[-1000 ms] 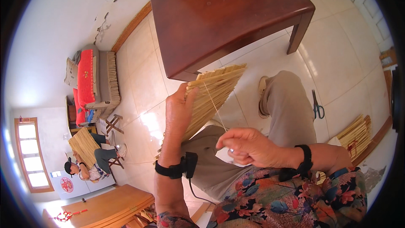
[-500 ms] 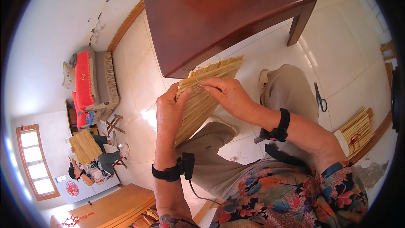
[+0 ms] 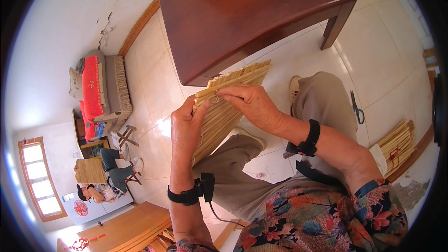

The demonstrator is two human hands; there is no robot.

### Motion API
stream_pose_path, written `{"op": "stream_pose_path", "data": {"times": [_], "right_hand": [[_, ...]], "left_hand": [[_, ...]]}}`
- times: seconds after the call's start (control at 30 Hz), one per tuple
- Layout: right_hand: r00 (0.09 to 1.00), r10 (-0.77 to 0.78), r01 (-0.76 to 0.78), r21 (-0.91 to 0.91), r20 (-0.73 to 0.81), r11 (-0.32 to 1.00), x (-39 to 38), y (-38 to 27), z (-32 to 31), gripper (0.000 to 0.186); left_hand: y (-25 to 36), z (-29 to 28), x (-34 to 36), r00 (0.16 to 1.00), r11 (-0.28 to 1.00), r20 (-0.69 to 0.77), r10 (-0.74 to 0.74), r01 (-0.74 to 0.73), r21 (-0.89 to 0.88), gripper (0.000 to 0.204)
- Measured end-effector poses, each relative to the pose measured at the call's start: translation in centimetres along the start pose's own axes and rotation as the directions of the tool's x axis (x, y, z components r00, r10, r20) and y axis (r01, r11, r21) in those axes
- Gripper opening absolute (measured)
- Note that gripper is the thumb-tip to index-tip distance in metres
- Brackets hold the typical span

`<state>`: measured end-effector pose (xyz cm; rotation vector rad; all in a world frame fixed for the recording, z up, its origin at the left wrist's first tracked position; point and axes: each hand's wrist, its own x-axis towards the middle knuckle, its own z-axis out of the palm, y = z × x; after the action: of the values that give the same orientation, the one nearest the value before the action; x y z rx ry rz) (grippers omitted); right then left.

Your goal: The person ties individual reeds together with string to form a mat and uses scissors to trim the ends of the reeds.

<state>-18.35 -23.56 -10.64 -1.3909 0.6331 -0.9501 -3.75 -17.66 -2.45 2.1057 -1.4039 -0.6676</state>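
Note:
A mat of pale yellow plant stalks (image 3: 215, 128), bound side by side, slants over my lap. My left hand (image 3: 184, 123) grips its upper left end, with the thumb lying across the stalk ends. Close beside that thumb, my right hand (image 3: 252, 105) pinches a thin pale thread (image 3: 216, 94) against the outermost stalks. The fingers cover most of the thread, so its full path is hidden. Both hands are closed, and their fingertips nearly meet at the mat's edge.
A dark red wooden table (image 3: 247, 23) stands just beyond the mat. Scissors (image 3: 357, 107) lie on the tiled floor at right, near a tied bundle of stalks (image 3: 396, 147). A person (image 3: 105, 191) at far left holds another stalk mat (image 3: 90, 171).
My right fingertips have shifted slightly left and closer to the mat's edge, and less thread shows. At far left, the other person's mat has tilted and dropped slightly.

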Motion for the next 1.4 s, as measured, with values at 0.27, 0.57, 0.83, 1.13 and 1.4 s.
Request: {"op": "stream_pose_path", "data": {"times": [0.27, 0.57, 0.83, 1.13, 1.4], "right_hand": [[1.0, 0.006, -0.006, -0.026, 0.024, 1.0, 0.2, -0.1, -0.3, 0.019], [0.999, -0.041, 0.042, -0.052, 0.023, 0.998, 0.4, 0.3, -0.3, 0.018], [0.998, -0.044, 0.049, -0.155, 0.035, 0.987, 0.1, -0.9, -0.8, 0.017], [0.934, 0.31, -0.298, -0.093, 0.175, 0.95, -5.0, -3.2, -4.6, 0.018], [0.758, 0.589, -0.611, -0.011, 0.282, 0.792, -10.5, -3.1, -6.7, 0.023]], "left_hand": [[-0.2, 0.0, 0.1, 1.0, 1.0, 0.008, -0.007, 0.007, -0.011, 0.026], [-0.1, 0.1, 0.0, 1.0, 1.0, 0.002, 0.002, -0.002, 0.011, 0.025], [0.8, 0.4, -0.8, 0.999, 0.998, -0.005, -0.043, 0.043, 0.052, 0.026], [2.3, 4.2, -5.4, 0.991, 0.982, 0.036, 0.126, -0.13, 0.135, 0.026], [2.8, 7.3, -10.3, 0.985, 0.964, 0.051, 0.164, -0.171, 0.203, 0.036]]}}
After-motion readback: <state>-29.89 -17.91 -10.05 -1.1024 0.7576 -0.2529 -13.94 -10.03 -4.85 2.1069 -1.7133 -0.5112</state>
